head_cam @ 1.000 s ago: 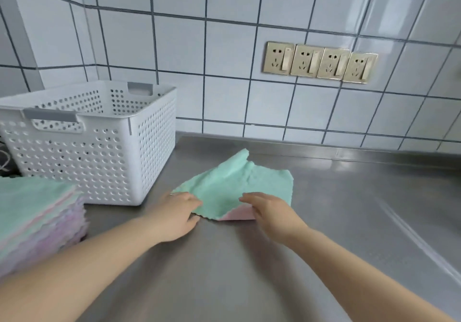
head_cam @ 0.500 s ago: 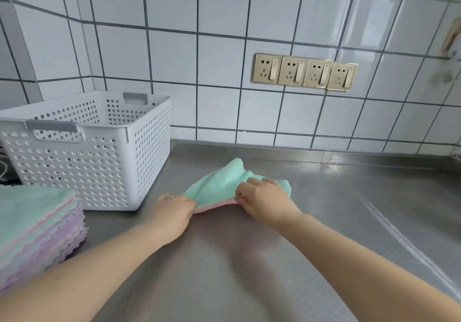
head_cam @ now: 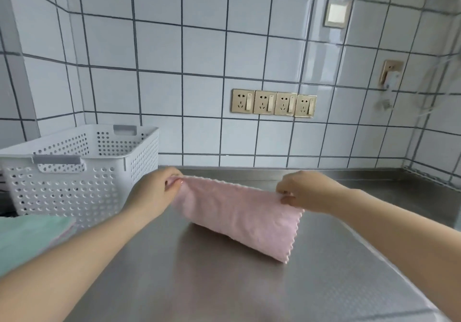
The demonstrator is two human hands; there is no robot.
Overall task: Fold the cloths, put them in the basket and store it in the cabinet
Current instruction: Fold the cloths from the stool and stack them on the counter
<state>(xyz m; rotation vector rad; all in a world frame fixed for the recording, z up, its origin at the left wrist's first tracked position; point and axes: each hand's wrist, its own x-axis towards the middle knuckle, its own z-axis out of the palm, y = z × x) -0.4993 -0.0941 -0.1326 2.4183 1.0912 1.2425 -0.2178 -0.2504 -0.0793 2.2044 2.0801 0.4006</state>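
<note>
While pinching cloth (head_cam: 239, 217) corners, both hands (head_cam: 154, 192) raised, apart.

Nothing readable showed anywhere: the wall sockets (head_cam: 274, 105), the white basket (head_cam: 79, 172) and the pink cloth (head_cam: 239, 217) bore no lettering or numbers.

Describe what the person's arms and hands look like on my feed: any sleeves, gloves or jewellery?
Both forearms are bare as far as the frame shows, with no sleeves or cuffs in view. The left hand and right hand wear no gloves. No watch or bracelet shows at either wrist. No ring can be made out on the fingers in this frame.
</note>
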